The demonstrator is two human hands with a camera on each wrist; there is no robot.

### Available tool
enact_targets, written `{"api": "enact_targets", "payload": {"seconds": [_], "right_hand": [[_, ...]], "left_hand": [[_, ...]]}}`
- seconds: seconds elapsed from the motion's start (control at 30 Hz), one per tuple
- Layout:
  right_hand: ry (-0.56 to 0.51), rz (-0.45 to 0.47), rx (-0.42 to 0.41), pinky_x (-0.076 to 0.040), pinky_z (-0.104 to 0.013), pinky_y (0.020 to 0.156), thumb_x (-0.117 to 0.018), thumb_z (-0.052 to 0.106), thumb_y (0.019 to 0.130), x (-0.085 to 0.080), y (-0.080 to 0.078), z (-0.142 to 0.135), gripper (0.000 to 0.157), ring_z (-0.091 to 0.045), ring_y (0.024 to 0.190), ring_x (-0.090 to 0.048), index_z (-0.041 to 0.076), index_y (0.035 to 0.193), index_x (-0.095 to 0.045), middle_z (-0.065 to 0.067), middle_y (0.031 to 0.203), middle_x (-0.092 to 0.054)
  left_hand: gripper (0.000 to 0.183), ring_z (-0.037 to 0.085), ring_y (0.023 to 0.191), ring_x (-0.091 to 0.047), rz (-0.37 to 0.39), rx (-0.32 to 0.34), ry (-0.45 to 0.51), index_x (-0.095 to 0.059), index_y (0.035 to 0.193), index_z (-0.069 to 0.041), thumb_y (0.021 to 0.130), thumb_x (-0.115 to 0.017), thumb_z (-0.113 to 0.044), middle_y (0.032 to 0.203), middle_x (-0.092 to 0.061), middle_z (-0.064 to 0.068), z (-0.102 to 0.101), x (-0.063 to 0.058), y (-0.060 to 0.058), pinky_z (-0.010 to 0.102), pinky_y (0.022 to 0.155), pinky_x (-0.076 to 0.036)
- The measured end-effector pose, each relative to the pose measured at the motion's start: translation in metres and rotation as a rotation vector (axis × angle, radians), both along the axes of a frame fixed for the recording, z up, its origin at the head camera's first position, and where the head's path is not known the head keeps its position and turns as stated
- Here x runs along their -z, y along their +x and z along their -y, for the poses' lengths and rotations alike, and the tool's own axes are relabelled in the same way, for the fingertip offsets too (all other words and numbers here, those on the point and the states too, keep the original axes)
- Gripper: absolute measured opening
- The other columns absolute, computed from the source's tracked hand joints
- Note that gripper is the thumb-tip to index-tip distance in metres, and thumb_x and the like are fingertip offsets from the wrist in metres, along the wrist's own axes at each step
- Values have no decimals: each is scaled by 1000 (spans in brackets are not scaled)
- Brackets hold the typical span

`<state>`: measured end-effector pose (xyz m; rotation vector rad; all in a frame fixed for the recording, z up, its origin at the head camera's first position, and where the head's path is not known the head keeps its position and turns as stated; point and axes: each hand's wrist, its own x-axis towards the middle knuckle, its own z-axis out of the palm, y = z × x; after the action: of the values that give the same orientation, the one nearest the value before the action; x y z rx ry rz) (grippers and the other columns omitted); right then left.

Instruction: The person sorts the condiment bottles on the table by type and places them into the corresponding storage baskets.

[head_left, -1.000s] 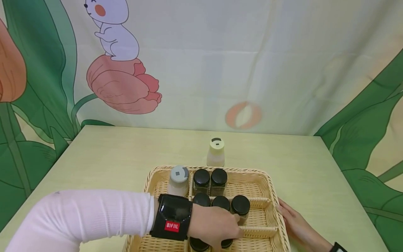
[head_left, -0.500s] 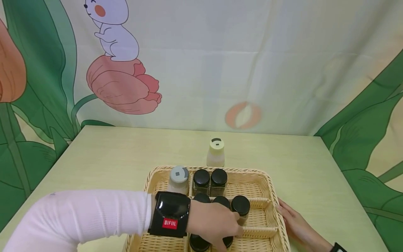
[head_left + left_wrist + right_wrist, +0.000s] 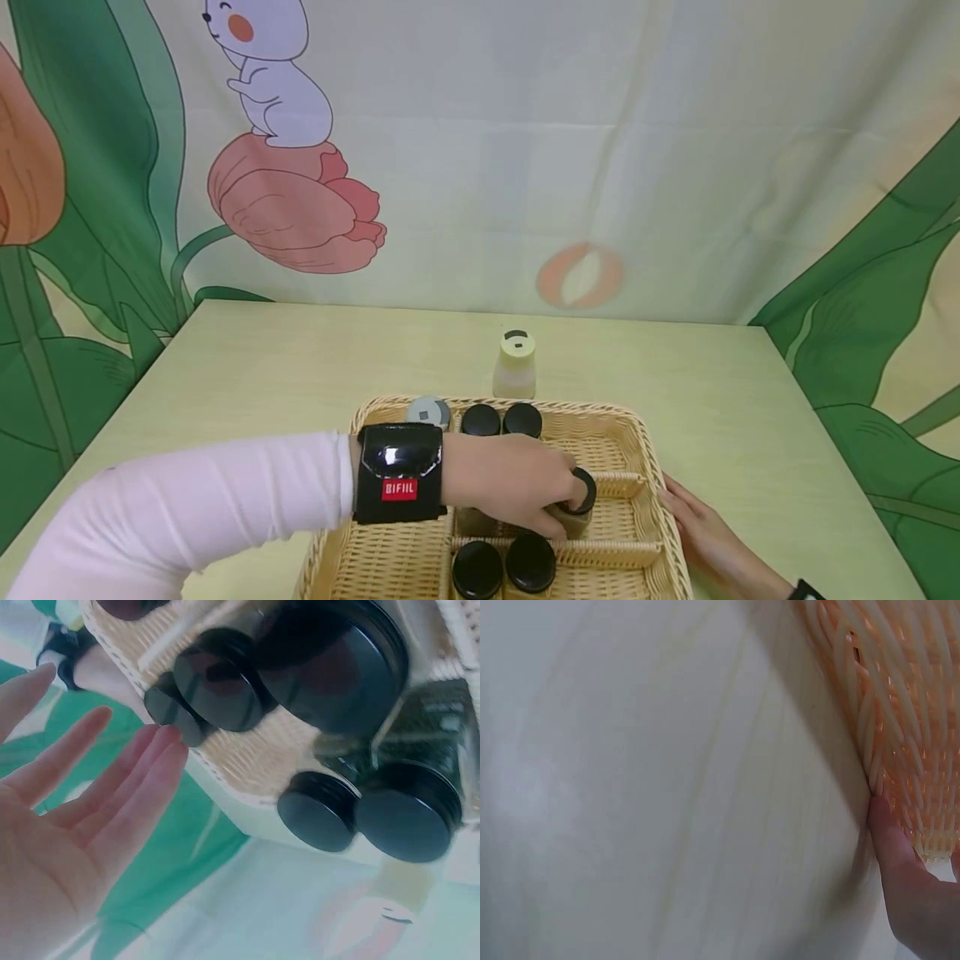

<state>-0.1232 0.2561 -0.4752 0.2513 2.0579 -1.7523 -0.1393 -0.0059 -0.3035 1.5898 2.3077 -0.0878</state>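
Observation:
My left hand (image 3: 517,479) reaches over the middle row of a divided wicker basket (image 3: 637,433). Its fingertips are at the black lid of the rightmost spice jar (image 3: 587,490) there. In the left wrist view, the fingers (image 3: 131,780) are spread and fairly straight, their tips overlapping that jar's lid (image 3: 176,712). The other jars of this row are mostly hidden under the hand in the head view. My right hand (image 3: 705,525) rests against the basket's outer right side. In the right wrist view, a finger (image 3: 889,832) lies along the woven wall (image 3: 907,697).
Two black-lidded jars (image 3: 530,563) stand in the front row, two more (image 3: 522,421) in the back row. A grey-capped bottle (image 3: 427,412) stands at back left inside the basket. A yellow-capped bottle (image 3: 515,367) stands on the table behind it.
My left hand has moved back from the front row to the rightmost middle jar, uncovering the front lids. That jar's lid has shifted slightly right. My right hand has not moved.

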Motion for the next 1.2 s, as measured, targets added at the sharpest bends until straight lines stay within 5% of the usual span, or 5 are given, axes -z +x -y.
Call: {"api": "enact_targets", "payload": {"seconds": [0.53, 1.2], "right_hand": [[-6, 13, 1, -36, -49, 91, -43, 50, 87, -1, 0, 0, 76, -42, 122, -30, 9, 143, -10, -25, 141, -18], [-28, 27, -22, -33, -51, 92, -41, 48, 89, -5, 0, -1, 74, -42, 123, -27, 10, 143, -9, -25, 142, -16]], "left_hand": [[27, 14, 87, -54, -8, -203, 54, -60, 109, -14, 86, -58, -28, 106, -56, 4, 6, -9, -46, 21, 72, -42], [27, 20, 90, -53, -11, -330, 62, -59, 109, -7, 85, -59, -19, 109, -58, 8, 16, -10, -100, 29, 79, -42]]}}
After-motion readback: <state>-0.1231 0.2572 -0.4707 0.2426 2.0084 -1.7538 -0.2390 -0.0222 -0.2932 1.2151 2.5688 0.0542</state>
